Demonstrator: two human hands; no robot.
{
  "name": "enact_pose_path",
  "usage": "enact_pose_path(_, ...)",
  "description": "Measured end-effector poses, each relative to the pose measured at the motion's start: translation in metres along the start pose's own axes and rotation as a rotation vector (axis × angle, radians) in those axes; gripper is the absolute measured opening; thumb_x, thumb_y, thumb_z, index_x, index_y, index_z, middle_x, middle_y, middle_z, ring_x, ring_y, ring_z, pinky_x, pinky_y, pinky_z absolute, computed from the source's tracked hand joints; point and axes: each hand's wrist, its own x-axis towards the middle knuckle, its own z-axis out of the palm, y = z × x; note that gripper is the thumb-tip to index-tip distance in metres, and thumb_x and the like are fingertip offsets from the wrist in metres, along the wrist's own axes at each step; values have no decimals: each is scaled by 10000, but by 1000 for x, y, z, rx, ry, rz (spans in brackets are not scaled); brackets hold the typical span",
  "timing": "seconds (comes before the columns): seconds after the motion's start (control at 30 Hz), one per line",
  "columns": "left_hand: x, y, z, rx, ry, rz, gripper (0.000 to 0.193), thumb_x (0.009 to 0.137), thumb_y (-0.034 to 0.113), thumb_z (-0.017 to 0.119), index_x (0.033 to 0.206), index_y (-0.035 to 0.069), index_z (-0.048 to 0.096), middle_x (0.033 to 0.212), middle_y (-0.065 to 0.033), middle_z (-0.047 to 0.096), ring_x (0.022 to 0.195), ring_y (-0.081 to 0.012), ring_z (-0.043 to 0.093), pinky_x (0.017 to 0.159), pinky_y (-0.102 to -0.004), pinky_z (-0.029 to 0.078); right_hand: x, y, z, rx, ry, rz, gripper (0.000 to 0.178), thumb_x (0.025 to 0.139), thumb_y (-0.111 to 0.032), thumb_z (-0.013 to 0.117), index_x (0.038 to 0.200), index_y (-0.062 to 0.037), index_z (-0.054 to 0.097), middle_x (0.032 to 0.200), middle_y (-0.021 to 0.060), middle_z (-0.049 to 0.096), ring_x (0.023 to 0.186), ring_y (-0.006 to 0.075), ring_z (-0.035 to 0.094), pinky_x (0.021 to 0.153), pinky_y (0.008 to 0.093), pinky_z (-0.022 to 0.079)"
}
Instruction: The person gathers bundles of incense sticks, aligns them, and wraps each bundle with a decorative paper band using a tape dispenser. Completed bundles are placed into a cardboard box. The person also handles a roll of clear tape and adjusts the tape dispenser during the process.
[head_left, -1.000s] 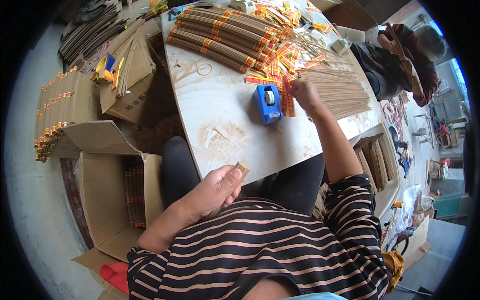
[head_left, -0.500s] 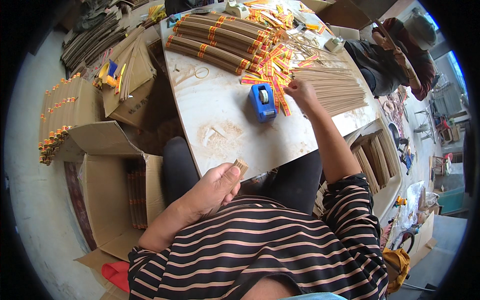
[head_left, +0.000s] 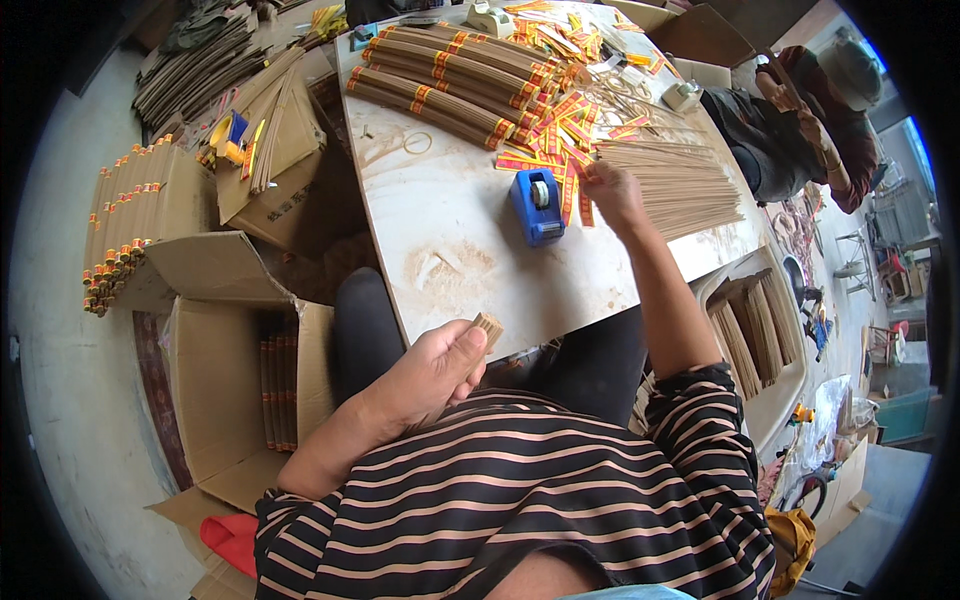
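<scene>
Currently, your left hand (head_left: 438, 365) is closed around a bundle of brown sticks (head_left: 489, 327) just below the frame's centre; your right hand (head_left: 614, 197), curled, is at the red-and-yellow strips (head_left: 567, 190) beside a blue tape dispenser (head_left: 538, 207), upper centre on the desk (head_left: 480, 285); whether it grips one, I can't tell.

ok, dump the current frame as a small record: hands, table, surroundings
left_hand: left hand closed around a stick bundle, end poking out past the thumb
right_hand: right hand, fingertips at the red-and-yellow strips; can't tell if one is pinched
tape_dispenser: blue dispenser on the table, left of right hand
loose_sticks: brown sticks spread right of right hand
labelled_bundles: wrapped bundles at the table's far left
left_side: open carton, bundles inside
right_side: pale tub holding sticks
coworker: person, upper right
</scene>
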Motion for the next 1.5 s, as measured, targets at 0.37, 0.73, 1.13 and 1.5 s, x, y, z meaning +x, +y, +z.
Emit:
enact_pose_path(0.37, -15, 7, 18, 55, 18, 60, 438, 934, 426, 382, 1000, 5, 482, 709, 6, 457, 551, -28, 387, 487, -150, 345, -172, -136, -64, 915, -547, 230, 124, 865, -81, 551, 953, 1, 581, 749, 41, 605, 564, 43, 499, 484, 158, 369)
enact_pose_path(0.73, -21, 4, 28, 76, -19, 120, 375, 958, 344, 361, 1034, -4, 477, 677, 15, 448, 551, -33, 386, 469, -145, 326, -201, -153, -51, 811, -514, 146, 188, 873, -160, 579, 842, 25, 598, 650, -16, 523, 585, 36, 430, 493, 180, 373)
enact_pose_path(1.13, -27, 4, 30, 143, -52, 156, 426, 963, 365, 317, 1110, -17, 436, 721, 2, 452, 601, -43, 398, 528, -164, 360, -209, -162, -51, 701, -427, 171, 222, 842, -211, 620, 821, 9, 624, 644, -25, 558, 551, 21, 454, 477, 154, 375)
enact_pose_path(1.5, -30, 5, 32, 157, -74, 264, 516, 957, 426, 263, 1164, -20, 421, 735, -7, 454, 616, -48, 407, 534, -159, 362, -209, -160, -48, 681, -391, 136, 215, 841, -182, 619, 795, 28, 625, 613, 18, 573, 531, 42, 474, 459, 186, 399)
